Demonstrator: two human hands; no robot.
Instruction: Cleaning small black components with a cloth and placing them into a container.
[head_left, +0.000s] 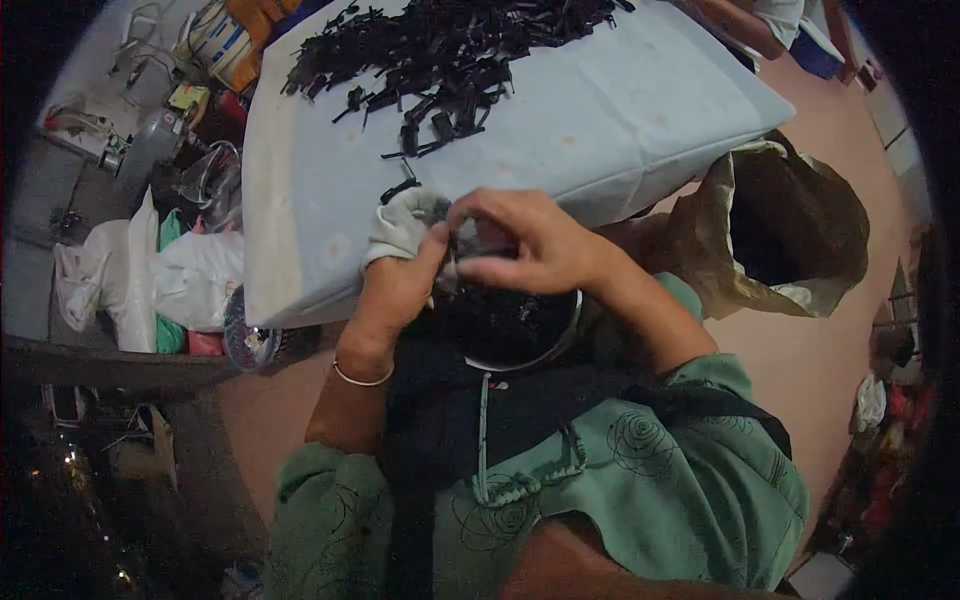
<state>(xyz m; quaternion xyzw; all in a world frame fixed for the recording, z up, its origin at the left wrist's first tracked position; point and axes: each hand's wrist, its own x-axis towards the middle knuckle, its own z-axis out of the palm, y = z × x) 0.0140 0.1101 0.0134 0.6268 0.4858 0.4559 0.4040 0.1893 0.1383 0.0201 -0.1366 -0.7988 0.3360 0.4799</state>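
My left hand (398, 278), its fingers partly covered by a whitish glove (397, 225), is closed near the table's front edge. Against it, my right hand (540, 238) curls in a pinch, thumb and forefinger meeting at the left fingertips. Whatever small piece lies between the hands is hidden by the fingers. Below them, in my lap, a round bowl with a pale rim (568, 338) holds dark bits. On the white-covered table (590, 130) is spread a pile of small black plastic parts (430, 65); one loose black part (402, 187) lies just beyond the glove.
To the right, a large brown sack (700, 235) stands wide open on the floor. White and green bags (195, 275) crowd a shelf at the left, near a clear plastic container (250, 335). Another person's arm (740, 25) shows at the far right of the table.
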